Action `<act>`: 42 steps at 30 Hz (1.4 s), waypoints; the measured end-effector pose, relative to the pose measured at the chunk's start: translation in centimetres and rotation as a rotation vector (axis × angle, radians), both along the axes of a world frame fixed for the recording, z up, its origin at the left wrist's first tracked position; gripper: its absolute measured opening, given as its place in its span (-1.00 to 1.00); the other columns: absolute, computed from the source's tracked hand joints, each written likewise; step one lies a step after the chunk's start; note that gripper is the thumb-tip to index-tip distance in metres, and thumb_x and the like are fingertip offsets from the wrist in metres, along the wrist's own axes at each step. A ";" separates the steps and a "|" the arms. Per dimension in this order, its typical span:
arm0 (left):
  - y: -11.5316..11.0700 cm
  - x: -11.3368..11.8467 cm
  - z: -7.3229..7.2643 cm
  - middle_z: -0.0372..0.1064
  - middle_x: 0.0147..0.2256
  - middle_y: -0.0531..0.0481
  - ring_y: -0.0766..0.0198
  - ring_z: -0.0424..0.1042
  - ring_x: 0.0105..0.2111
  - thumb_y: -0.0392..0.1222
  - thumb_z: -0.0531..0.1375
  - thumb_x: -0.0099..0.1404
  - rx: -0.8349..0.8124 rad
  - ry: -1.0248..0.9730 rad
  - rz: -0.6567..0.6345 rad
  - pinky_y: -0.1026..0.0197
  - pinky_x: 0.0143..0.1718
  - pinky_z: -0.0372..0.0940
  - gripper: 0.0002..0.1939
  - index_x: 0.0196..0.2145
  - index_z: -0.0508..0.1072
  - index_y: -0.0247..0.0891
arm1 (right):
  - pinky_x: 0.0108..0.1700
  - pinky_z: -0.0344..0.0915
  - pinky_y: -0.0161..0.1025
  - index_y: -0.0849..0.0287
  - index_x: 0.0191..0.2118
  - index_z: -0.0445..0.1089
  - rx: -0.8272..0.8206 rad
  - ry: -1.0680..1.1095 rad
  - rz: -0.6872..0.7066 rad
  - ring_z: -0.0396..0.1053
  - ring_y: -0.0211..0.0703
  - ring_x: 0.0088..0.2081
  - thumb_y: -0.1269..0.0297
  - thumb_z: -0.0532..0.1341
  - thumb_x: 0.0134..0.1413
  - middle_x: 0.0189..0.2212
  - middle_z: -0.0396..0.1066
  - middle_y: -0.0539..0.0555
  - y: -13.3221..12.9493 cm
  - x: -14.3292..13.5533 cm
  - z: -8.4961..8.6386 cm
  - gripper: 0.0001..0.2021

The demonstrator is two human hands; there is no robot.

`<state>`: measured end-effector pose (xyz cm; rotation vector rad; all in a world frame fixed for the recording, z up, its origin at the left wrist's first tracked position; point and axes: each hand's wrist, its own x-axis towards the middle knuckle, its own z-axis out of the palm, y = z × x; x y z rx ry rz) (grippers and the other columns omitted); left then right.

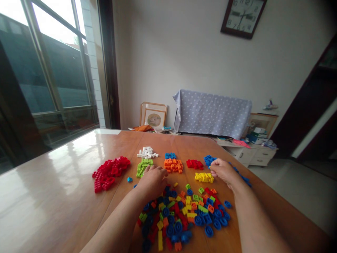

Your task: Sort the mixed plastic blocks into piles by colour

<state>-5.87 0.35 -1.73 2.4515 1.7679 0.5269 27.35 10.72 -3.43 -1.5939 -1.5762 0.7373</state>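
Right hand [222, 170] seemingly pinches a brick [210, 167] between fingertips [214, 162].

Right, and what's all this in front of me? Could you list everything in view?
Mixed bricks: many, several colours, heaped nearest
Red bricks: two groups, red, larger at left
White bricks: one group, white, back
Lime bricks: one group, lime, before the white
Orange bricks: one group, orange, centre
Blue bricks: at least two groups, blue, behind orange and around right hand
Yellow bricks: one group, yellow, right of centre
Table: one, brown, underneath
Window: one, dark-framed, left
Clock: one, dark-framed, upper right
Dotted cloth: one, grey-blue, background
Framed pictures: at least two, light-brown frames, background
Cabinet: one, white, right background
Hands: two, bare; left hand by lime, right by yellow
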 end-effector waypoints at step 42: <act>0.1 -0.1 -0.1 0.50 -0.12 -0.07 0.01 0.38 -0.03 -0.12 0.14 0.31 0.002 -0.007 -0.011 0.00 0.13 0.17 -0.75 -0.12 0.56 -0.09 | -0.45 0.06 -0.36 0.16 -0.46 0.49 0.076 -0.433 0.040 0.33 -0.20 -0.45 0.28 0.15 -0.01 -0.54 0.45 -0.02 0.9 1.4 -1.0 -0.82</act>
